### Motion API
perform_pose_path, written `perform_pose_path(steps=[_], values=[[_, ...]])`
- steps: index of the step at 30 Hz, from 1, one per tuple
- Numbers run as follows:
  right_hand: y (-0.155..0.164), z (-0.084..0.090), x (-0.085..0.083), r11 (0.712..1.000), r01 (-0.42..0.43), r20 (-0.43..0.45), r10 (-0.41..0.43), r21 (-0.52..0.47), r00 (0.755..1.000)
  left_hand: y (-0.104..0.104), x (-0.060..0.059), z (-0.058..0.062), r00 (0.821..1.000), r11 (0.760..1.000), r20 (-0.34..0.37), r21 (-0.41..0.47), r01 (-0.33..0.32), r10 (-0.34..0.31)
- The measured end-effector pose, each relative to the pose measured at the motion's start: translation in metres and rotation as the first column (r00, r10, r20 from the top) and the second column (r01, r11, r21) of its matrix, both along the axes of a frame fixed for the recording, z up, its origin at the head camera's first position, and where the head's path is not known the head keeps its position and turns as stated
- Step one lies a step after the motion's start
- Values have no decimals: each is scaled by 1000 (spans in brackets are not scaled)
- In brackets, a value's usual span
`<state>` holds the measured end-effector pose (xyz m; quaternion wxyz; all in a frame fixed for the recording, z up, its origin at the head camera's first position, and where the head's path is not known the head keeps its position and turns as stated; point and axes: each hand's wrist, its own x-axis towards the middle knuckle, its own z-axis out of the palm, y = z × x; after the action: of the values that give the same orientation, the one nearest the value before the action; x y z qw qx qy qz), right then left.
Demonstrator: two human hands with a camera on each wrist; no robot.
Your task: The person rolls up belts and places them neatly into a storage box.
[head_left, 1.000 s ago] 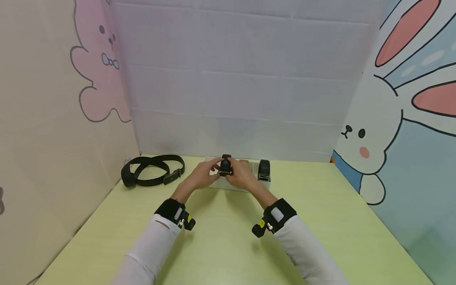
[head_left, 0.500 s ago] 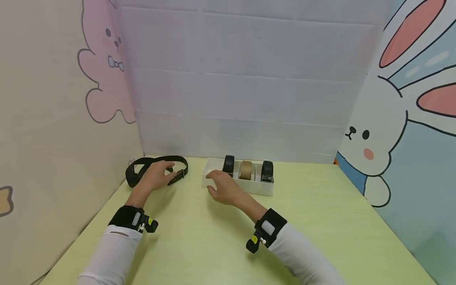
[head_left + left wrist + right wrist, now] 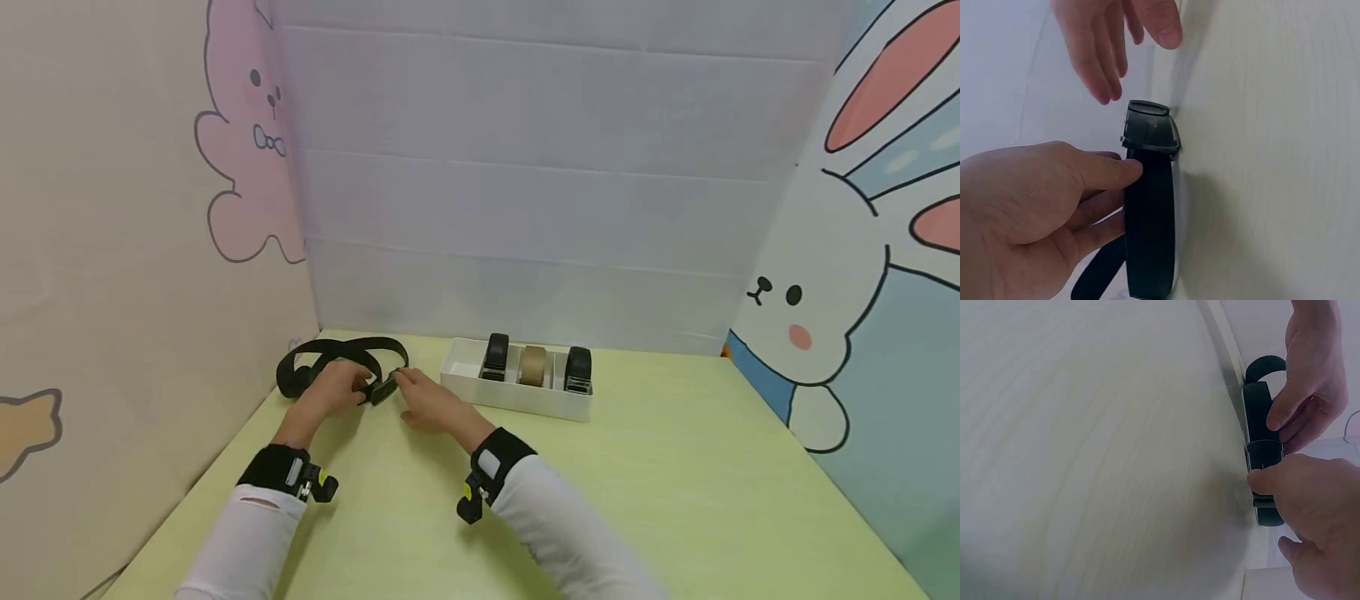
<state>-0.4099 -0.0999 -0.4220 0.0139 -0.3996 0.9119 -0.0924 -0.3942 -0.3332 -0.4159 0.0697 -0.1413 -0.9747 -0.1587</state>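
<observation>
Pale green tabletop [image 3: 675, 500], walled by cartoon panels. Far left: loose black strap belt [image 3: 337, 358], pinched near its buckle by left hand [image 3: 333, 387]; right hand [image 3: 427, 404] fingertips on buckle. White divided tray [image 3: 517, 400] with three rolled belts just right. Near half unoccupied.

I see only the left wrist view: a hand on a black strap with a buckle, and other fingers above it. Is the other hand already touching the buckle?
Observer: Yes. In the right wrist view the right hand has its thumb on the buckle of the black belt.
Operator: Where does the rest of the belt lie?
Observer: The head view shows it looped on the green table, near the left wall, behind the left hand.
Operator: Is something else near?
Observer: A white tray stands to the right of the hands, apart from them. It holds three rolled belts upright: black, tan, black.
</observation>
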Motion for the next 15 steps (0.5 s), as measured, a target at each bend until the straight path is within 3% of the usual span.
perform_pose_path(steps=[3, 6, 10, 12, 15], values=[[-5, -5, 0, 1000, -12, -36, 13, 22, 999, 3, 5, 4, 997, 999, 72, 30, 36, -38], [-9, -8, 3, 996, -37, -132, 47, 76, 990, 8, 14, 12, 982, 996, 169, 37, 76, -81], [-7, -6, 12, 987, -71, -287, 110, 142, 952, 16, 28, 26, 952, 994, 286, 17, 112, -112], [-1, -5, 17, 986, -97, -307, 134, 132, 942, 21, 37, 31, 936, 992, 329, 8, 129, -125], [17, -5, 29, 986, -149, -254, 164, 80, 953, 30, 51, 37, 913, 988, 383, 2, 155, -144]])
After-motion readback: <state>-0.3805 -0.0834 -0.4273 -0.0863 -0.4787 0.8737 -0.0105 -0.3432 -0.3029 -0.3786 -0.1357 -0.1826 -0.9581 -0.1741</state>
